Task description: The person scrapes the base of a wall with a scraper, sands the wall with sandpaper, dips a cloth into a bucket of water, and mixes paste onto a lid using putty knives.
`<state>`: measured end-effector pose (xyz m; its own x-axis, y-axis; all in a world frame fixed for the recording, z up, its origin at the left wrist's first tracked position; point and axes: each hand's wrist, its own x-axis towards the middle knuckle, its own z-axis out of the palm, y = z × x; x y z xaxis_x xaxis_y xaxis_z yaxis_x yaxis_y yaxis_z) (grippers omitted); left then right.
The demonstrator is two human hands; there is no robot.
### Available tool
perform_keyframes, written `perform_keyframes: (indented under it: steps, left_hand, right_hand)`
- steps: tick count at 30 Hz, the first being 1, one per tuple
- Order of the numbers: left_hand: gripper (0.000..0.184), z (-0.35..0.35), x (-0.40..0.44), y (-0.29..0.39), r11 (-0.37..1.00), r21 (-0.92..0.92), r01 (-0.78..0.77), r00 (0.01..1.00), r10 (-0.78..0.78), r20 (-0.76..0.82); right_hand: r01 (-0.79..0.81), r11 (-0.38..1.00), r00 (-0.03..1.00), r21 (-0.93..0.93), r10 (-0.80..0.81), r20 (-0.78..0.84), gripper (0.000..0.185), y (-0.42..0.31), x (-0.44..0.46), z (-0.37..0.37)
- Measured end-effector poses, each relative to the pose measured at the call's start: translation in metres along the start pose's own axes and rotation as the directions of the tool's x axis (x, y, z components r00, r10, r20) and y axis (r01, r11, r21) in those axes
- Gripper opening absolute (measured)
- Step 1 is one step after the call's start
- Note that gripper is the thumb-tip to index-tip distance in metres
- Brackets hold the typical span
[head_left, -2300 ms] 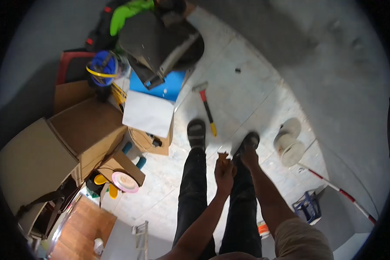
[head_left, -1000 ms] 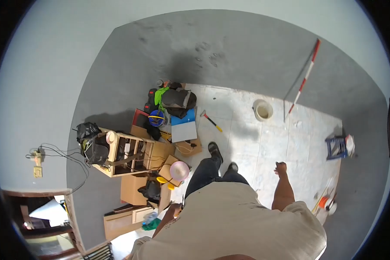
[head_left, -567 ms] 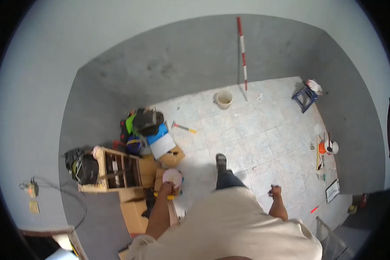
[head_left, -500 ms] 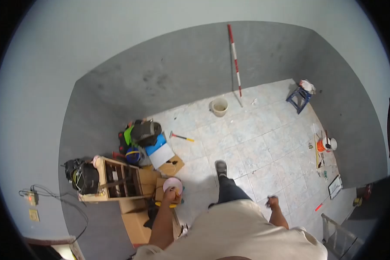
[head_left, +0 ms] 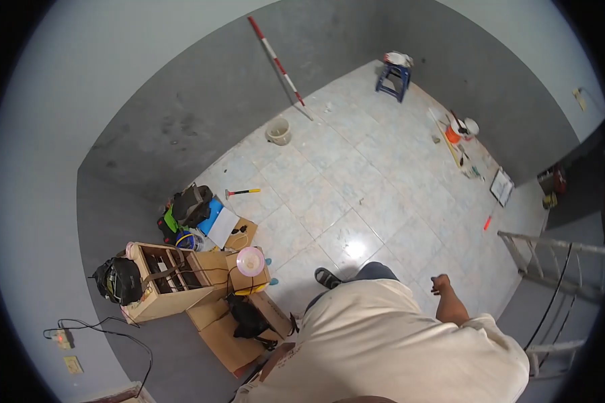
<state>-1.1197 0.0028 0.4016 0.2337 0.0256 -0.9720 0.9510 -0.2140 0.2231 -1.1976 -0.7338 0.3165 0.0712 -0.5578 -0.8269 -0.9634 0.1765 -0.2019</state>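
With the middle of the head view as the centre of a clock, your right hand (head_left: pixel 440 284) is out at four o'clock above the pale tiled floor (head_left: pixel 390 201), its fingers loosely bent and open, holding nothing that you can see. Your left forearm (head_left: pixel 276 363) shows only as a sliver beside your cream cloth shirt (head_left: pixel 376 336) near half past six; the hand at its end is hidden, so its grip cannot be told. Nearest that forearm, at seven o'clock, lies an open brown cardboard box (head_left: pixel 214 336) with a crumpled black bag (head_left: pixel 247 318) in it. Between seven and eight, a round pink-rimmed plate (head_left: pixel 251 262) sits on cardboard. At eight you have a pale wooden open-fronted cabinet (head_left: pixel 181 299) with a black backpack (head_left: pixel 119 281) at its outer end. A scraper with a red, black and yellow handle (head_left: pixel 243 192) lies on the tiles at nine. Near twelve stands a whitish round bucket (head_left: pixel 278 132), with a red-and-white striped pole (head_left: pixel 277 64) leaning on the grey wall beyond. You have a dark blue stool (head_left: pixel 394 82) at one, an orange bucket (head_left: pixel 453 136) at two and a grey metal ladder (head_left: pixel 551 242) towards four.
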Motion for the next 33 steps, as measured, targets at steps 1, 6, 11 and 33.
perform_keyframes:
  steps: [1, 6, 11, 33]
  left_hand:
    - [0.036, -0.001, -0.004, -0.012, 0.999, 0.034, 0.009, 1.000, -0.009, -0.015]
    - [0.041, -0.004, -0.019, -0.004, 0.987, 0.163, 0.007, 0.987, 0.019, -0.158]
    - [0.043, 0.056, -0.026, 0.051, 0.984, 0.119, -0.134, 0.965, 0.157, -0.211]
    - [0.035, 0.084, -0.050, -0.115, 0.998, -0.028, -0.061, 0.955, 0.050, -0.291]
  right_hand:
    - [0.011, 0.997, 0.999, -0.077, -0.007, 0.053, 0.042, -0.004, -0.006, 0.000]
    - [0.303, 0.952, 0.946, -0.038, -0.297, 0.127, 0.036, -0.026, -0.051, 0.015]
    - [0.588, 0.808, 0.792, -0.045, -0.563, 0.238, 0.033, -0.012, -0.077, -0.011]
    - [-0.235, 0.870, 0.972, 0.434, 0.209, 0.107, 0.028, 0.396, -0.009, -0.109]
